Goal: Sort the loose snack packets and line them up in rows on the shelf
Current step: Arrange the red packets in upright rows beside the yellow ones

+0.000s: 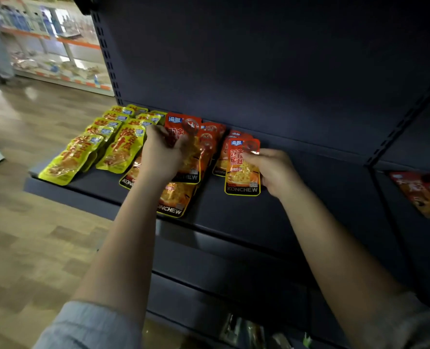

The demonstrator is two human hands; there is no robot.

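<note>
On the dark shelf (234, 212), both hands are working among the packets. Left hand (163, 157) has its fingers curled round a red packet (183, 127), gripping it by the middle and holding it tilted up above the red row (210, 137) at about 12 o'clock from the wrist. Right hand (274, 170) pinches a second red packet (243, 170) along its right edge, thumb on the front face near the top, the other fingers tucked behind where I can't see them. That packet sits at the front of a short red stack (234, 136). Over at 9 o'clock from the left hand, two rows of yellow packets (88, 147) lie overlapped, running back toward the shelf's rear wall. Two more red packets (173, 200) lie flat beneath the left forearm, near the shelf's front edge. Far off at 3 o'clock, on the neighbouring bay, another red packet (422, 192) shows, blurred.
</note>
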